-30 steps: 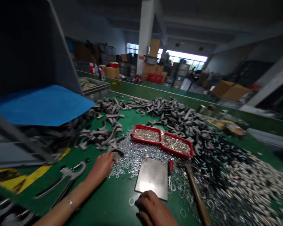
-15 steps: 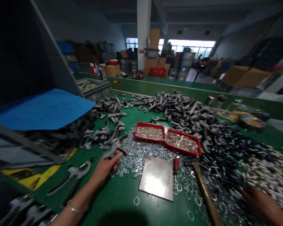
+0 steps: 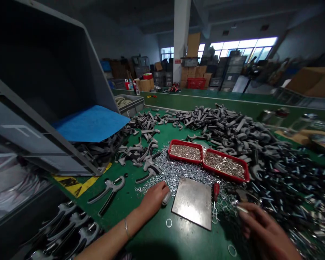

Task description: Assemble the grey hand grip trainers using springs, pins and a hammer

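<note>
My left hand is closed, just left of the flat metal plate. A short grey metal piece sticks out from its fingertips; the rest is hidden by the hand. My right hand is pinched around a small pale pin-like piece, right of the plate. Beneath and behind it lies a hammer, mostly covered. Between plate and right hand rests a red-handled screwdriver. A single ring washer lies below the plate, with another near the right hand.
Two red trays of small metal parts stand behind the plate amid scattered washers. Grey clamp parts heap up behind and to the right. An assembled clamp lies left. A large grey crate holds a blue sheet.
The view has swung left. My left hand has moved away from the grey clamp parts toward the plate. My right hand has come left from the parts heap, now bringing a small pale piece.
</note>
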Available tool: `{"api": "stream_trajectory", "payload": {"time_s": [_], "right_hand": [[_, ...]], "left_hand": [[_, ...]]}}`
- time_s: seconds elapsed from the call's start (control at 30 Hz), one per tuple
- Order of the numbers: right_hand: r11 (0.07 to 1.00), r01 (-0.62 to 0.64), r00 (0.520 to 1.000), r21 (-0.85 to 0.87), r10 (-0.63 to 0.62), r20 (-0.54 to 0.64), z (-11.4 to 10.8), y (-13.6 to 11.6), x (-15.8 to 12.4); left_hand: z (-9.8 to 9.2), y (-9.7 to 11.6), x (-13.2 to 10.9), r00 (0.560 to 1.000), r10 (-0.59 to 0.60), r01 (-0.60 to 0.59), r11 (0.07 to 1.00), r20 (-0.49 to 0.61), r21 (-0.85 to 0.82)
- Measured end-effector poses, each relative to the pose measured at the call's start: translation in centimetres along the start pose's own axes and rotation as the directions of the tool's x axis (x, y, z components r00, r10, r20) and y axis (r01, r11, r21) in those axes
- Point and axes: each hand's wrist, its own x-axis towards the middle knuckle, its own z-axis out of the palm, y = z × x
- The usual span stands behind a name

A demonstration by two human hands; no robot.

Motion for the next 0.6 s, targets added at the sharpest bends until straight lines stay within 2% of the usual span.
{"api": "stream_trajectory", "payload": {"time_s": [0.07,0.13,0.17,0.27,0.33,0.37,0.4,0.47,0.5,0.53,0.57,0.6], "right_hand": [[0.945,-0.146,0.971,0.293,0.081,0.225,5.4,0.2,-0.9],[0.842,-0.284,0.932,0.458,0.129,0.340,9.2,0.3,-1.6],[0.790,-0.334,0.917,0.514,0.147,0.371,10.4,0.4,-1.8],[0.662,-0.420,0.885,0.621,0.147,0.442,11.5,0.9,-1.8],[0.622,-0.436,0.871,0.650,0.111,0.478,11.4,1.3,-1.6],[0.624,-0.438,0.866,0.647,0.100,0.490,11.4,1.4,-1.5],[0.639,-0.438,0.862,0.632,0.099,0.498,11.4,1.5,-1.4],[0.694,-0.414,0.862,0.589,0.092,0.498,11.8,1.4,-1.4],[0.728,-0.390,0.865,0.564,0.080,0.496,12.2,1.3,-1.5],[0.762,-0.361,0.866,0.537,0.061,0.496,12.7,1.1,-1.7],[0.796,-0.331,0.865,0.506,0.042,0.500,13.2,1.0,-1.8],[0.828,-0.300,0.864,0.474,0.026,0.502,13.7,0.8,-2.0]], "left_hand": [[-0.1,0.2,1.0,1.000,-0.021,0.021,0.999,0.019,0.026],[-0.4,0.0,1.6,0.999,-0.040,0.040,0.999,0.029,0.005],[-0.7,-0.1,1.7,0.999,-0.041,0.042,0.999,0.030,-0.010],[-1.6,-0.5,1.6,1.000,-0.020,0.021,0.999,0.016,-0.048],[-2.1,-0.5,1.1,0.998,-0.051,0.040,0.974,-0.043,-0.221],[-2.1,-0.4,0.7,0.993,-0.103,0.070,0.919,-0.065,-0.388],[-2.0,-0.2,0.3,0.984,-0.169,0.106,0.807,-0.056,-0.581],[-1.5,0.6,-0.6,0.959,-0.281,0.165,0.439,0.039,-0.883],[-1.2,1.2,-1.0,0.950,-0.298,0.181,0.267,0.098,-0.946],[-0.8,1.9,-1.4,0.946,-0.293,0.187,0.142,0.139,-0.972],[-0.4,2.7,-1.7,0.949,-0.276,0.178,0.065,0.154,-0.982],[0.0,3.5,-1.9,0.956,-0.253,0.163,0.027,0.151,-0.986]]}}
